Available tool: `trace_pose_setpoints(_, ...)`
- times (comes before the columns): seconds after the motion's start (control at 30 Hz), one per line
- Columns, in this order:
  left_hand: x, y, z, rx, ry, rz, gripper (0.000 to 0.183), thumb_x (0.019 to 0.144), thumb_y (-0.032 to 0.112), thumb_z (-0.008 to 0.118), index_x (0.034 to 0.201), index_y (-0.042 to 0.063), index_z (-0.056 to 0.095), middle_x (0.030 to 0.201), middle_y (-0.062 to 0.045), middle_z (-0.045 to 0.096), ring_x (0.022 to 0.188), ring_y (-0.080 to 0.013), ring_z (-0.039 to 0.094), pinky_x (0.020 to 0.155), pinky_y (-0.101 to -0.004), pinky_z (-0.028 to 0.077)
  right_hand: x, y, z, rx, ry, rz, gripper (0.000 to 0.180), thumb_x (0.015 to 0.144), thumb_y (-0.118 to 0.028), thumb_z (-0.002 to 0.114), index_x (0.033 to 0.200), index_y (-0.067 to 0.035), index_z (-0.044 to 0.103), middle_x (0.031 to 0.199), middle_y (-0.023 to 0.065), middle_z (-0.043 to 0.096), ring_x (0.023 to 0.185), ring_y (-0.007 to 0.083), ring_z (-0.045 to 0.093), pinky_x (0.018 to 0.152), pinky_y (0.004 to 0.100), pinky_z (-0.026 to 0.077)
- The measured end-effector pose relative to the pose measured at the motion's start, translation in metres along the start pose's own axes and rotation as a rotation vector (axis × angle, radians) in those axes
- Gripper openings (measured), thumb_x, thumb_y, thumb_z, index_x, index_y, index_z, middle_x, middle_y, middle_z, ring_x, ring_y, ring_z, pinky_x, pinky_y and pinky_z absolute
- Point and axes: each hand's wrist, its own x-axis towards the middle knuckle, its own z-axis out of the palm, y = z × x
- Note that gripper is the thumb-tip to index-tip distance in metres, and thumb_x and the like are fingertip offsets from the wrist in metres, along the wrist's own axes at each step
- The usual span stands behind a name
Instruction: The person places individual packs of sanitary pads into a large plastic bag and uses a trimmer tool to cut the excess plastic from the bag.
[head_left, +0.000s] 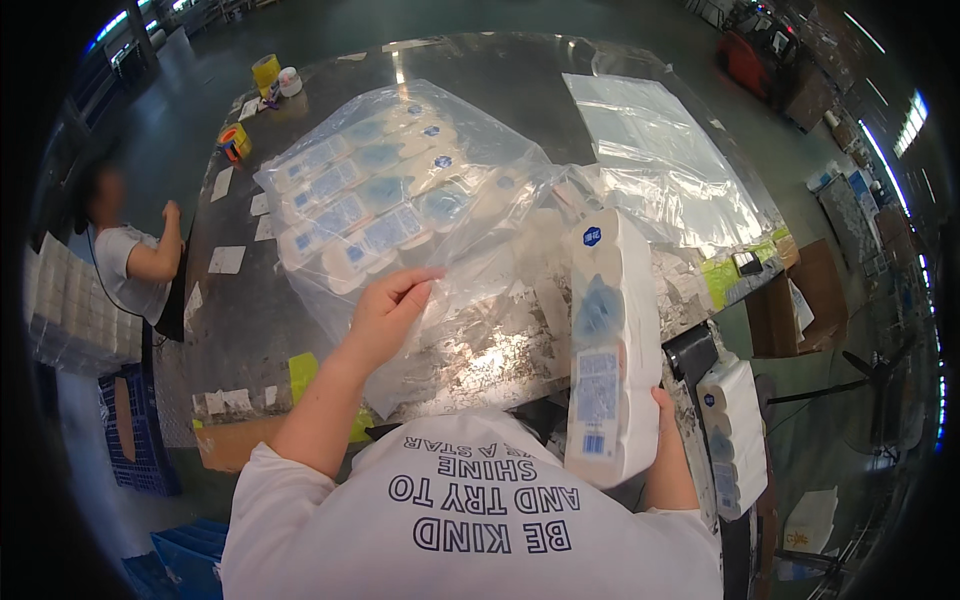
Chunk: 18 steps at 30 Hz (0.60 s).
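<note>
My left hand (390, 311) pinches the near edge of a large clear plastic bag (495, 247) between thumb and fingers. Inside the bag, several long wrapped packs of paper rolls (375, 199) lie side by side on the table, with blue printing on their film. My right hand (664, 412) grips the side of another long pack of rolls (634, 322), close to my body. That pack's far end reaches the right side of the bag, near its gathered film; whether it is inside the film is hard to tell.
A stack of flat clear bags (660, 142) lies on the dark worktable (525, 64). Tape rolls (235, 141) and a small white jar (289, 81) stand at the left edge. Another pack (733, 439) sits on a conveyor at right. A co-worker (139, 251) stands left, near a blue pallet (139, 435).
</note>
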Motion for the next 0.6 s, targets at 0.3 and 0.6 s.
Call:
trace_pose_setpoints(0.3,-0.033,0.033,-0.010,0.186,-0.077,0.339,0.026,0.089,0.005,0.056,0.112,0.003,0.068,0.072,-0.004,0.055,0.065,-0.0135,0.049,0.060,-0.0262,0.039,0.075,0.039,0.038,-0.461,-0.419,0.616,0.052,0.092,-0.038,0.050,0.133,-0.008,0.048,0.124,0.0157,0.057,0.112,0.0331,0.057,0.095,0.0469,0.049)
trace_pose_setpoints(0.6,-0.065,0.039,-0.026,0.186,-0.254,0.334,0.026,0.089,0.006,0.056,0.112,0.004,0.068,0.074,-0.010,0.060,0.067,-0.0226,0.057,0.062,-0.0324,0.045,0.067,0.076,0.069,0.319,0.171,0.144,0.049,0.094,-0.039,0.048,0.132,-0.008,0.049,0.124,0.0151,0.057,0.112,0.0313,0.057,0.095,0.0445,0.049)
